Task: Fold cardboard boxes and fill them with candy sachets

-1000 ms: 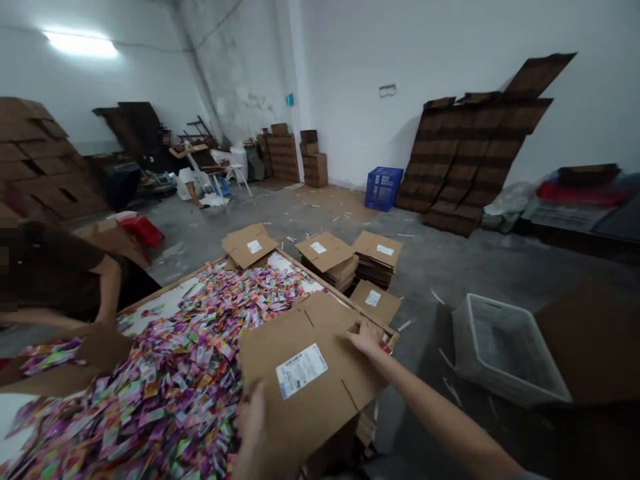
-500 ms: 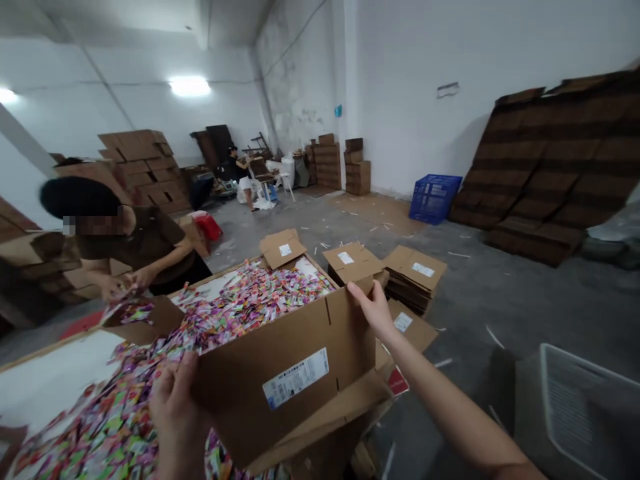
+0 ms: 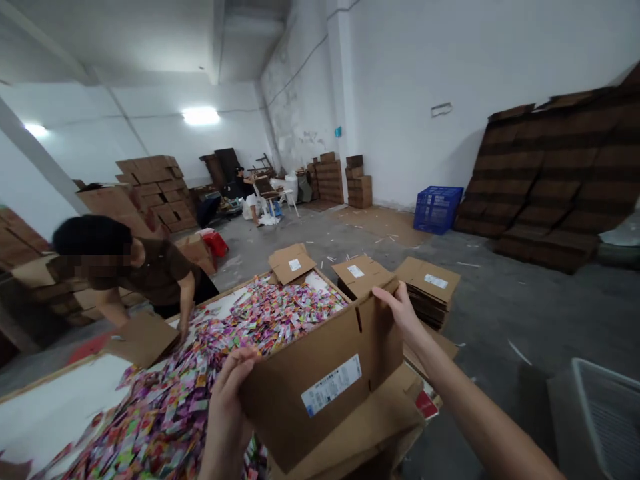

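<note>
A brown cardboard box (image 3: 320,360) with a white printed label (image 3: 331,385) is between my hands, tilted up on its side edge. My left hand (image 3: 233,393) grips its left end, fingers over the top edge. At the upper right corner, my right hand (image 3: 395,307) pinches the cardboard. More folded cardboard (image 3: 370,413) lies right below it. Beyond the box, a heap of small colourful packets (image 3: 185,393) covers much of the white table (image 3: 65,390).
A co-worker (image 3: 145,267) leans over the table's far side, hands at another carton (image 3: 143,339). Flattened cartons (image 3: 425,273) are stacked beyond my right hand. A clear plastic bin (image 3: 585,407) stands at the lower right, a blue crate (image 3: 437,210) by the wall.
The view has tilted up and shifted, and the held box sits farther right and lower in it. The co-worker's carton has been turned, hiding the packets seen there before.
</note>
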### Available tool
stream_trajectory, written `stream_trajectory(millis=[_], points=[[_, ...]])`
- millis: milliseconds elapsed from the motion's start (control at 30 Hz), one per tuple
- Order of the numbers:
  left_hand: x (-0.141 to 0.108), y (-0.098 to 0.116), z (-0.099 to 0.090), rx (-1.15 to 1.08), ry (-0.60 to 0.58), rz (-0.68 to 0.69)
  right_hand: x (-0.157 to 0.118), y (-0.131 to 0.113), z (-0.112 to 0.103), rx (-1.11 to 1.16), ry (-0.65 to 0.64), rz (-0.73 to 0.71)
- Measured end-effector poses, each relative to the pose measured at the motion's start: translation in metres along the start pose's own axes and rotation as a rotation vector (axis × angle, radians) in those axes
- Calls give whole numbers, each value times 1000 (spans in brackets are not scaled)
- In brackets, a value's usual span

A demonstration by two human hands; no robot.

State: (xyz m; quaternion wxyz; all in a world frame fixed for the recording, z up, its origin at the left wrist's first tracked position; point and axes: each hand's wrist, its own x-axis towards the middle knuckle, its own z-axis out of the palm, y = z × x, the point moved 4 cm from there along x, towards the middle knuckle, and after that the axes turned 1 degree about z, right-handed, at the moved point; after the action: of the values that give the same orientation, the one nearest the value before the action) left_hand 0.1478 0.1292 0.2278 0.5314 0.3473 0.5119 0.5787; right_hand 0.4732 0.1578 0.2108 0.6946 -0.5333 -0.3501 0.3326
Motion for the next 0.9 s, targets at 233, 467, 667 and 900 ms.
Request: stream_trajectory(millis=[233,467,667,900], points=[[19,3,2,422,-37,283,-30,11,16,189,-484,122],[-5,-7,47,1489,-549,369,-37,28,10,-78,-662,179],[13,-17,95,1473,-872,447,-19,21,2,-169,-621,285],[-13,-27,106,1613,-1181,754,-21,34,2,136,-743,465]])
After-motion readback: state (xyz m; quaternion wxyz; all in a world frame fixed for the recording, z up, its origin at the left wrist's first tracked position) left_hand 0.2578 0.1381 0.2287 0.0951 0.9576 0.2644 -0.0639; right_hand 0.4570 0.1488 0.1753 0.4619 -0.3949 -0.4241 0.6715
